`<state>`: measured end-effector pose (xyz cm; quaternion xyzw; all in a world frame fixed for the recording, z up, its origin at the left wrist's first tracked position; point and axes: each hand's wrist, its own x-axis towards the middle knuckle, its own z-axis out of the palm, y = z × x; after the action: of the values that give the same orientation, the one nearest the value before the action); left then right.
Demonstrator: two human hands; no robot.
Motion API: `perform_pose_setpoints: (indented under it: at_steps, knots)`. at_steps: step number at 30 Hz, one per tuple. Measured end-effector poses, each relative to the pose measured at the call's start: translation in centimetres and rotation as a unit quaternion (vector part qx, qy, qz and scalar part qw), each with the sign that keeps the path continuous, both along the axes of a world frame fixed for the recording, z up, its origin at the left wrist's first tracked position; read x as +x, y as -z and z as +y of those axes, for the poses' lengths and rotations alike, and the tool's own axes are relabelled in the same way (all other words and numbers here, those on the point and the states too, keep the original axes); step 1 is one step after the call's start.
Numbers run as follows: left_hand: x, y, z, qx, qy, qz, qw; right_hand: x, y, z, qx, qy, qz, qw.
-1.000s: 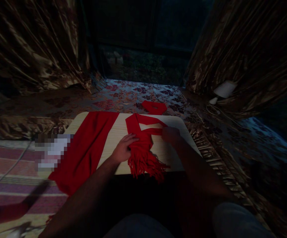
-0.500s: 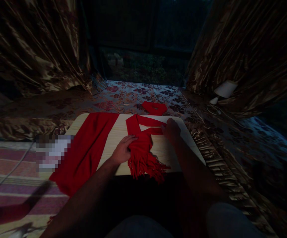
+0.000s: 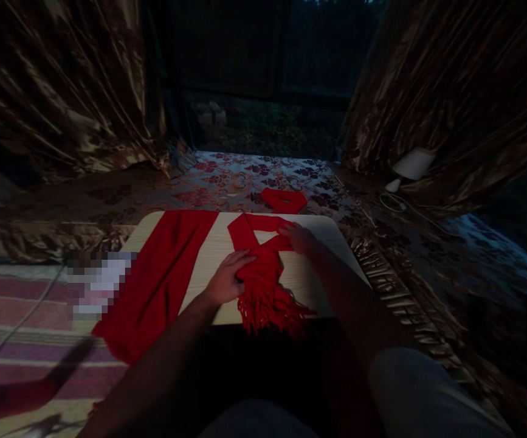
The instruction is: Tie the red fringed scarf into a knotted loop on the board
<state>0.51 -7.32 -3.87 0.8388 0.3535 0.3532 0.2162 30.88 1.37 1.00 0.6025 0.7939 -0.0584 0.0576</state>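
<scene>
Over the pale tabletop (image 3: 211, 258), the hands are apart: the left hand (image 3: 225, 282) rests flat on the fringed red scarf (image 3: 265, 266); the right hand (image 3: 300, 238) touches its far band, grip unclear. Folds already form a loop, its middle uncovered; red cloth (image 3: 167, 274) lies leftward.

Beside your left hand (image 3: 228, 278), the fringed scarf (image 3: 265, 264) is plain red, like the wide cloth (image 3: 165, 271) left of that hand. The tabletop (image 3: 213, 261) between them is pale with fine wood grain. Beyond your right hand (image 3: 296, 237), the window-seat cover (image 3: 240, 173) shows dark red leafy motifs on silvery grey.
</scene>
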Motion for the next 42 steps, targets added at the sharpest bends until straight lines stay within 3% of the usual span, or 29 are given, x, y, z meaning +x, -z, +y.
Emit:
perform_pose_setpoints:
  at_steps: [8, 13, 18, 22, 27, 30, 32, 33, 35, 37, 39, 42]
  knots:
    - [0.0, -0.5, -0.4, -0.006, 0.005, 0.048, 0.999, -1.6, -0.7, 2.6, 0.0, 0.051, -0.062, 0.997]
    - [0.1, 0.1, -0.1, -0.002, -0.012, 0.061, 0.998, -2.1, -1.7, 2.4, 0.042, 0.071, -0.057, 0.995]
    - [0.3, 0.8, 0.2, 0.005, -0.035, 0.084, 0.996, -3.3, -2.7, -0.7, 0.172, 0.125, 0.043, 0.976]
    - [0.4, 1.0, 0.4, 0.012, -0.032, 0.081, 0.996, -4.1, -1.9, -5.1, 0.116, 0.177, 0.109, 0.971]
    - [0.8, 0.8, 0.3, -0.01, -0.037, 0.033, 0.999, -5.4, 0.7, -10.1, 0.082, 0.056, 0.268, 0.958]
    - [0.7, 0.8, 0.4, -0.057, -0.045, -0.074, 0.995, -5.9, 1.8, -10.6, 0.092, 0.01, 0.316, 0.944]
    - [0.0, 1.0, 0.7, -0.127, -0.059, -0.212, 0.967, -5.2, 2.3, -9.5, 0.104, 0.057, 0.385, 0.915]
    - [-0.4, 1.1, 0.9, -0.169, -0.077, -0.299, 0.936, -4.5, 2.5, -8.8, 0.111, 0.107, 0.427, 0.891]
    - [-1.4, 1.1, 1.5, -0.247, -0.119, -0.466, 0.841, -2.4, 2.9, -7.3, 0.129, 0.282, 0.5, 0.808]
    - [-2.2, 0.9, 1.9, -0.297, -0.141, -0.57, 0.753, -0.1, 3.4, -6.4, 0.169, 0.358, 0.496, 0.773]
    - [-2.5, 0.5, 2.2, -0.327, -0.135, -0.602, 0.716, 1.6, 4.1, -6.3, 0.202, 0.385, 0.48, 0.762]
    - [-2.1, 0.0, 2.3, -0.346, -0.134, -0.584, 0.721, 2.1, 4.9, -7.1, 0.235, 0.345, 0.428, 0.802]
